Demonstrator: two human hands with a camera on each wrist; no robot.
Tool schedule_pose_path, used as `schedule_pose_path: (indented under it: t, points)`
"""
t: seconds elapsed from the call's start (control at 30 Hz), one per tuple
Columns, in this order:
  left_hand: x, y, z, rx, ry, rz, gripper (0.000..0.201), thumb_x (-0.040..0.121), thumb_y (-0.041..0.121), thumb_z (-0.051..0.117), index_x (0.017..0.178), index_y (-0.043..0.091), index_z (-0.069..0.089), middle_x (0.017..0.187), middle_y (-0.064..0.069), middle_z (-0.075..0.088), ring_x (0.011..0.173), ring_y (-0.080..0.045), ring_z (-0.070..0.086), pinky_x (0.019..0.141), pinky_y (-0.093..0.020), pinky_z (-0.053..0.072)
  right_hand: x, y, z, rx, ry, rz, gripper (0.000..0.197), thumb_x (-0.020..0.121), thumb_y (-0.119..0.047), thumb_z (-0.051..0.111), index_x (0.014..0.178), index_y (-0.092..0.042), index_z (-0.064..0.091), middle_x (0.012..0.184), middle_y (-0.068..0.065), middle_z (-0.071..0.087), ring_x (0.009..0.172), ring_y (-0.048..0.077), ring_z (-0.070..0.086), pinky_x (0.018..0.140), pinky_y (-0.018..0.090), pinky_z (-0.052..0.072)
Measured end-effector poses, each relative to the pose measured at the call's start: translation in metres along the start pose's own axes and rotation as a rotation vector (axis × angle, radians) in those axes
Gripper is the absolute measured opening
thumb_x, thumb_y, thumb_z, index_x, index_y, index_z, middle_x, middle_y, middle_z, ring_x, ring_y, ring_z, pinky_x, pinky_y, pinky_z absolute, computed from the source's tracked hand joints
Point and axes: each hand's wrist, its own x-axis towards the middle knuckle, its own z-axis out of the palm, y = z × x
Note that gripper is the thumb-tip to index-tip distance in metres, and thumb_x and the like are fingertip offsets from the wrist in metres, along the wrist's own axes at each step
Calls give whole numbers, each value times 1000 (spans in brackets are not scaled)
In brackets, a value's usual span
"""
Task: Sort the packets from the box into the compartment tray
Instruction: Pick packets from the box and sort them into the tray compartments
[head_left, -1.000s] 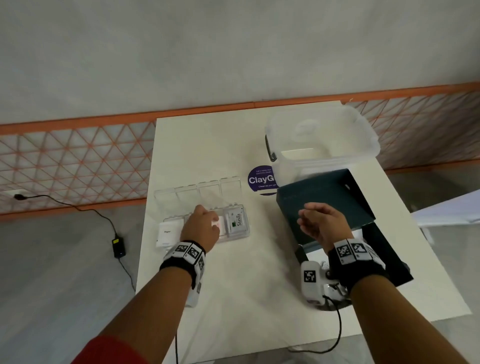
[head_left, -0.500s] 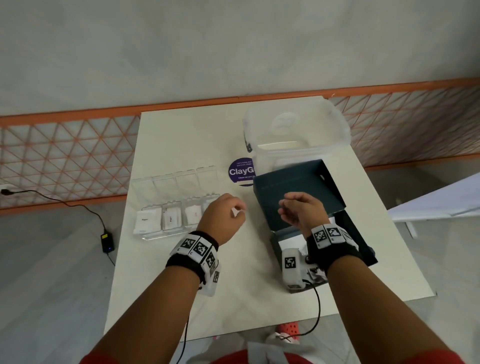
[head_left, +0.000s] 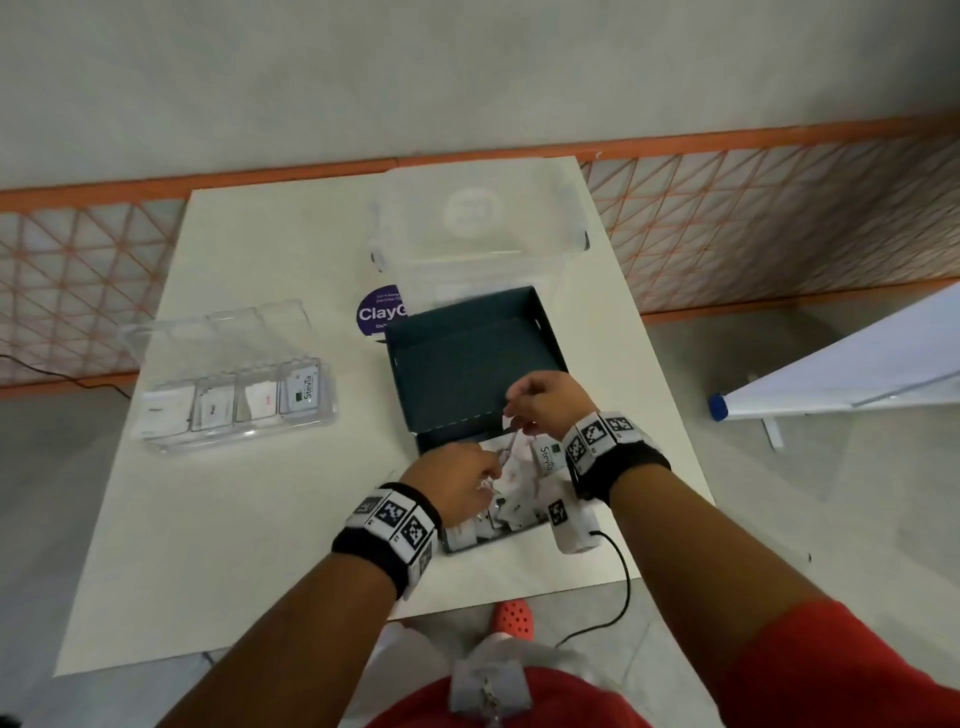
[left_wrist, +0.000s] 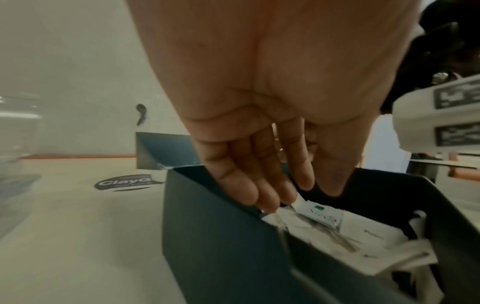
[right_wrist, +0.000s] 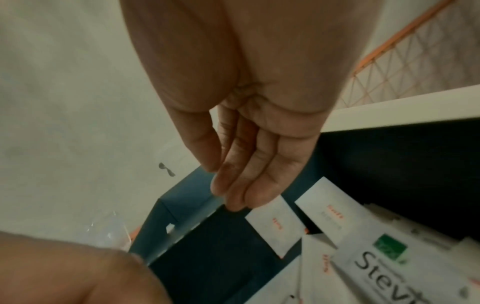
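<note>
A dark box (head_left: 467, 364) with its lid folded back stands mid-table and holds several white packets. My left hand (head_left: 485, 475) reaches into its near left corner. In the left wrist view the left hand (left_wrist: 301, 195) pinches the raised corner of a Stevia packet (left_wrist: 322, 214) between fingers and thumb. My right hand (head_left: 511, 413) hovers over the box and pinches a small white packet with red print (right_wrist: 272, 222) that hangs below its fingers (right_wrist: 233, 197). Another Stevia packet (head_left: 548, 457) lies under the right wrist. The clear compartment tray (head_left: 234, 439) sits at the left with a packet in each front compartment.
A large clear plastic bin (head_left: 478, 223) stands behind the box, with a round purple sticker (head_left: 379, 312) on the table to its left. A white board (head_left: 857, 374) leans off the table's right side. A black cable (head_left: 618, 587) hangs over the near edge.
My left hand has left the tray and moved right into the box. My right hand stayed over the box and now has a packet hanging below its fingers.
</note>
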Motion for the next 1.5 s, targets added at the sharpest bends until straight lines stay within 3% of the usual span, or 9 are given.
schedule_pose_path:
  t: [0.2,0.33,0.57,0.73,0.93,1.2,1.27,1.37,1.5]
  points:
    - [27,32,11,148,-242,-17,56,85,47,57,135,23,47,132,-7,48,112,-26,53,93,-38,47,13,13,-9,-472,-130,43,15,89,-11,60,80,-10,71,72,4,66,68,19,60,60,24,46]
    - [37,37,28,176,-245,-130,73,84,54,57,145,24,31,141,-10,36,121,-33,46,99,-44,42,23,22,-8,-762,-153,83,24,95,-17,53,101,-2,72,100,13,70,89,26,64,73,28,48]
    - [42,26,38,302,-220,-216,80,75,32,76,141,19,33,139,-13,33,118,-36,46,90,-47,47,34,31,1,-992,-292,14,31,94,-15,59,125,-19,64,126,8,62,116,29,59,98,36,45]
    - [44,19,41,299,-187,-193,82,73,29,77,141,25,32,134,-12,42,118,-38,47,87,-49,48,21,34,-6,-1149,-295,-81,17,93,-28,57,108,-23,64,109,3,67,93,28,63,76,35,45]
    - [47,11,44,276,-210,-203,95,63,40,82,140,34,27,135,-13,31,115,-41,47,87,-46,49,0,16,-11,-1281,-485,-124,27,92,-37,58,118,-32,58,94,-6,62,80,24,56,72,30,41]
    - [48,8,47,265,-215,-179,94,60,43,81,136,39,27,138,-10,34,121,-42,41,90,-49,48,2,33,2,-1572,-568,-232,60,93,-43,59,143,-21,35,140,4,49,124,27,53,91,38,46]
    - [47,7,48,255,-220,-178,92,60,43,82,138,35,33,138,-10,32,122,-42,40,90,-49,48,5,37,5,-1575,-554,-235,56,91,-45,60,139,-23,39,132,2,54,116,24,57,86,37,47]
    - [46,4,49,245,-220,-172,97,59,41,84,139,38,28,140,-8,30,126,-42,37,93,-49,46,10,37,4,-1556,-537,-188,25,85,-43,65,101,-25,60,80,-13,61,63,11,55,62,30,48]
    - [44,5,50,239,-234,-170,101,55,36,85,138,42,28,140,-8,28,126,-41,35,93,-49,47,17,36,3,-1538,-640,5,13,65,-36,70,76,-32,65,58,-12,63,58,12,61,56,28,52]
